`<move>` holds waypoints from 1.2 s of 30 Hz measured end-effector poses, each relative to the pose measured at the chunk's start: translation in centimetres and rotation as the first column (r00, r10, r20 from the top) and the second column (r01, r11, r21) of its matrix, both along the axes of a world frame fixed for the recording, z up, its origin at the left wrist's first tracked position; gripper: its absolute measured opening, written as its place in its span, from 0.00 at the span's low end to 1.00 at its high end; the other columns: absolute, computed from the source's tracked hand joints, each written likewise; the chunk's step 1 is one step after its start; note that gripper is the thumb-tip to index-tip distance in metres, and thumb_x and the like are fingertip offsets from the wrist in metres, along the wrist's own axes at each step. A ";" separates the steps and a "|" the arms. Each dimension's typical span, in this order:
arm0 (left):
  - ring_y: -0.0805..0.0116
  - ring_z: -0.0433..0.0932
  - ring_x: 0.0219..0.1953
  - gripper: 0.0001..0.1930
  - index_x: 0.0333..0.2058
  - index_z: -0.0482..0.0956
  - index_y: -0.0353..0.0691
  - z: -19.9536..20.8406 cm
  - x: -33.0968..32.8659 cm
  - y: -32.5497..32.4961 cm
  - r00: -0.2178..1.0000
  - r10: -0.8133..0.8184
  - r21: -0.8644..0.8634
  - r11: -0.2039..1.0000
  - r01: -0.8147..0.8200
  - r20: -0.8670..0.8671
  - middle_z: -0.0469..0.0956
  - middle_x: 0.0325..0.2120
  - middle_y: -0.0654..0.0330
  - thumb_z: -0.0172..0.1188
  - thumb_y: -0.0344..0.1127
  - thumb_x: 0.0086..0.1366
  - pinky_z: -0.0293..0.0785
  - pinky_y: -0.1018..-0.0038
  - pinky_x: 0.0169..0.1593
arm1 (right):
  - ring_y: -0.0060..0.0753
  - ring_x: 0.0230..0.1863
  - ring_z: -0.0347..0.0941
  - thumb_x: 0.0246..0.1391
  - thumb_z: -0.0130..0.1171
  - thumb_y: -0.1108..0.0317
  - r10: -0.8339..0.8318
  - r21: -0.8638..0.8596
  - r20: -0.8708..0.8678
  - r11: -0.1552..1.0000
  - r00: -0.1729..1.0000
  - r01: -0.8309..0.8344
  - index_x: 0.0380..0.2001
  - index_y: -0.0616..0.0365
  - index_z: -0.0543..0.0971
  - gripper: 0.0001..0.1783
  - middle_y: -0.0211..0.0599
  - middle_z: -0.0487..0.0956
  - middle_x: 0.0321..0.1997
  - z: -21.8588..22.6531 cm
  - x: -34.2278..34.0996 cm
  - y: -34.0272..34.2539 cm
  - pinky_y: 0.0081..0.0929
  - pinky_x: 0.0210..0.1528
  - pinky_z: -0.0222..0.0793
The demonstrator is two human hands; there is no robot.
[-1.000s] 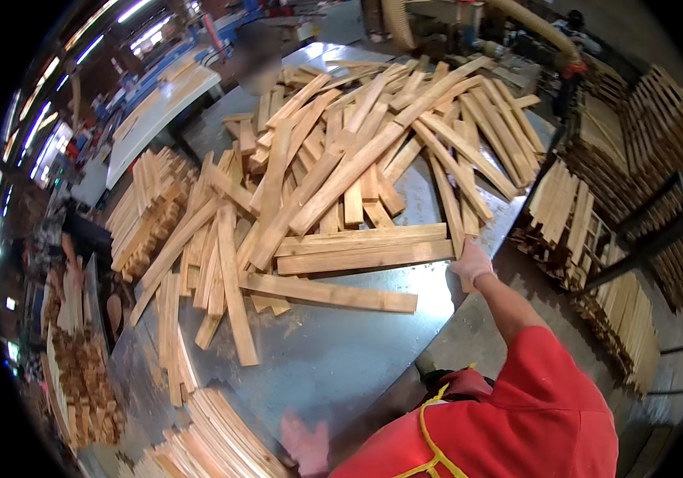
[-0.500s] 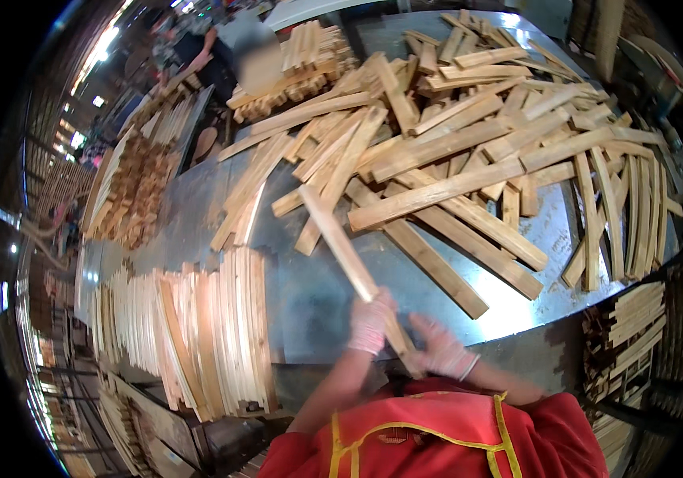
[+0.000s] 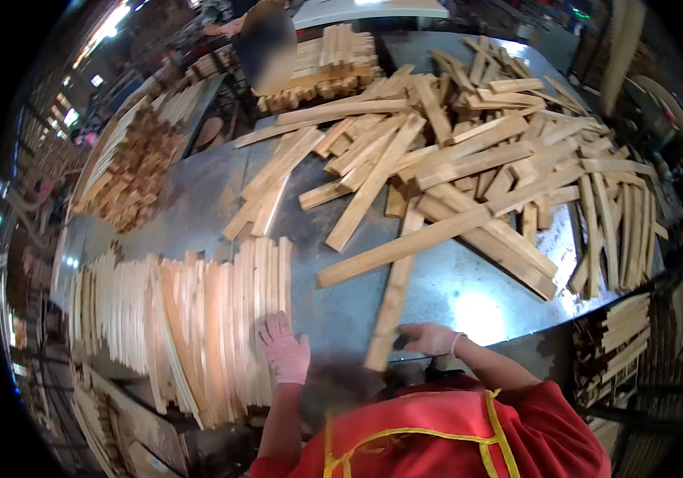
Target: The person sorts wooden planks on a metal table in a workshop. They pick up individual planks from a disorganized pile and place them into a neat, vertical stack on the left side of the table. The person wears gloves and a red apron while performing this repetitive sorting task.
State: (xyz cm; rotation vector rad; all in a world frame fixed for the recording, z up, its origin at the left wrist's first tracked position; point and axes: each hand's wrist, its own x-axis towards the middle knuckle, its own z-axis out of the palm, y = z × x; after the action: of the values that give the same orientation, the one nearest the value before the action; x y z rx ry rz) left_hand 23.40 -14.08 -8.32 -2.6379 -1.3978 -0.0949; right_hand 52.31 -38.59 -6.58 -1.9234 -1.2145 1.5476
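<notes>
My left hand (image 3: pixel 284 350), in a pale pinkish glove, lies open with fingers stretched against the right end of a row of light wooden strips (image 3: pixel 218 319) standing side by side. My right hand (image 3: pixel 433 340), gloved likewise, has its fingers drawn together beside the lower part of a wooden strip (image 3: pixel 389 311). A small dark patch shows at the fingertips; what they hold is hard to make out. This strip slants toward me over the table edge. Its upper part passes beneath a long wooden strip (image 3: pixel 429 239), which reaches left from a loose pile of strips (image 3: pixel 517 143).
The metal tabletop (image 3: pixel 333 319) carries everything. Stacked strips (image 3: pixel 337 60) stand at the back, with more (image 3: pixel 130 175) at far left and below the right edge (image 3: pixel 616 342). Another person (image 3: pixel 266 48) is beyond the table, partly blurred.
The strip held before is out of my hands. My left hand has moved left to the row. A strip by my right hand has swung its lower end leftward and nearer me.
</notes>
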 end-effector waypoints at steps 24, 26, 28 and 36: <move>0.45 0.79 0.55 0.29 0.52 0.83 0.46 2.7 17.7 0.9 0.809 -0.581 -0.400 0.765 0.505 -0.089 0.83 0.47 0.48 0.70 0.55 0.56 0.72 0.55 0.62 | 0.59 0.53 0.81 0.47 0.68 0.63 -0.725 0.384 0.636 0.595 0.264 0.706 0.58 0.57 0.71 0.34 0.54 0.84 0.46 1.6 23.3 -8.2 0.50 0.56 0.75; 0.40 0.83 0.49 0.25 0.54 0.85 0.48 0.1 13.1 -0.6 0.859 -0.512 -0.436 0.777 0.454 -0.019 0.85 0.46 0.40 0.61 0.60 0.71 0.77 0.53 0.57 | 0.59 0.55 0.80 0.47 0.66 0.64 -0.718 0.389 0.620 0.631 0.316 0.671 0.61 0.57 0.70 0.36 0.55 0.84 0.46 1.7 23.3 -7.7 0.50 0.57 0.74; 0.42 0.80 0.56 0.27 0.56 0.84 0.46 1.4 14.8 -5.1 0.982 -0.134 -0.610 0.770 0.187 0.132 0.81 0.53 0.39 0.61 0.61 0.70 0.75 0.53 0.61 | 0.61 0.59 0.77 0.47 0.65 0.66 -0.706 0.331 0.579 0.661 0.408 0.673 0.68 0.58 0.68 0.42 0.58 0.82 0.53 3.4 22.9 -6.5 0.50 0.61 0.72; 0.37 0.77 0.59 0.44 0.68 0.66 0.36 0.8 13.5 -8.3 0.981 -0.049 -0.519 0.843 0.141 0.187 0.80 0.53 0.38 0.74 0.43 0.56 0.72 0.47 0.62 | 0.56 0.64 0.77 0.45 0.69 0.69 -0.829 0.737 0.058 0.411 0.556 0.537 0.76 0.57 0.63 0.52 0.60 0.80 0.64 -1.7 19.2 2.7 0.43 0.67 0.72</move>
State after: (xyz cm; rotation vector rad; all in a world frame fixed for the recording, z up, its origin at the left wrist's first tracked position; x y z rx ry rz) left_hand 36.91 -22.41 -7.52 -3.2210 -1.5217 0.0773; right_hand 71.51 -35.93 -8.26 -1.8846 -0.7018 0.1715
